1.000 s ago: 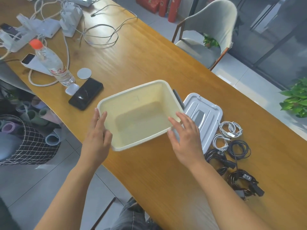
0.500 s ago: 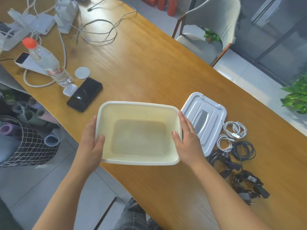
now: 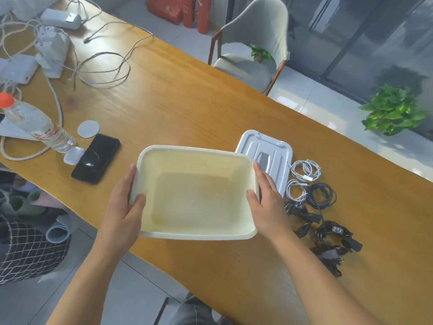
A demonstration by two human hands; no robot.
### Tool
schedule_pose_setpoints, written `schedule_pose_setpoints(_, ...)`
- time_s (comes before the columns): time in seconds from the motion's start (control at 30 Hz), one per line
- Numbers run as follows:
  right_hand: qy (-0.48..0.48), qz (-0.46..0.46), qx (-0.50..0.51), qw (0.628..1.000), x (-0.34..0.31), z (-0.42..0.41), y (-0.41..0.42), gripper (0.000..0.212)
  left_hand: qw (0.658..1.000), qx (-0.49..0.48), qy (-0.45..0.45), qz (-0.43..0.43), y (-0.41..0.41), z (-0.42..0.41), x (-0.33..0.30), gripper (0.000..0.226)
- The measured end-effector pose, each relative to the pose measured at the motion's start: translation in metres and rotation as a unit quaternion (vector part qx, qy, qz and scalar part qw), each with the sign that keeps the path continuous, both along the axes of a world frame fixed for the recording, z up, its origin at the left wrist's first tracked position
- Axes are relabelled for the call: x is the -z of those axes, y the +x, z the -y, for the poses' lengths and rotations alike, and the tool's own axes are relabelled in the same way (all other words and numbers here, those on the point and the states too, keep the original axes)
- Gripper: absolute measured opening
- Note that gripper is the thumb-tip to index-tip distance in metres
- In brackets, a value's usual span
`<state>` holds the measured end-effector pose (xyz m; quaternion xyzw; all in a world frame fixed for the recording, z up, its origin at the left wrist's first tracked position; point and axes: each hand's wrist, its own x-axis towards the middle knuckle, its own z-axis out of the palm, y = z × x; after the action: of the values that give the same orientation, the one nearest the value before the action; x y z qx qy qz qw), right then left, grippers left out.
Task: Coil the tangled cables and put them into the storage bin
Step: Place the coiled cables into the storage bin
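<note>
A cream plastic storage bin (image 3: 198, 153) with nothing inside sits at the near edge of the wooden table. My left hand (image 3: 124, 207) grips its left rim, thumb inside the wall. My right hand (image 3: 267, 202) grips the right rim the same way. Its grey lid (image 3: 278, 148) lies flat just right of the bin. Beyond the lid lie two white coiled cables (image 3: 304, 170) and several black coiled cables (image 3: 321, 195), with black power cords and plugs (image 3: 332, 240) nearer me.
A black phone (image 3: 96, 158), a white earbud case (image 3: 73, 155), a round coaster (image 3: 88, 129) and a water bottle (image 3: 35, 124) lie left of the bin. Power strips and loose white cables (image 3: 100, 69) cover the far left. A grey chair (image 3: 255, 43) stands across the table.
The bin has gone from tilted up to level and come nearer the table's front edge. Both hands moved from flat against its sides to gripping the rims.
</note>
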<state>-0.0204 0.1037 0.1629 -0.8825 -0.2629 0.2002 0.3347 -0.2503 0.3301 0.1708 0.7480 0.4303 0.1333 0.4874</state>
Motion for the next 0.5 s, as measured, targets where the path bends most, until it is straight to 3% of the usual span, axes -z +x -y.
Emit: schedule_pose_setpoints(0.5, 0.052, 0.055, 0.216, 0.973, -0.056, 0.166, 0.034, 0.065, 0.973, 0.201, 0.008, 0.114, 0.137, 0.094, -0.034, 0.06)
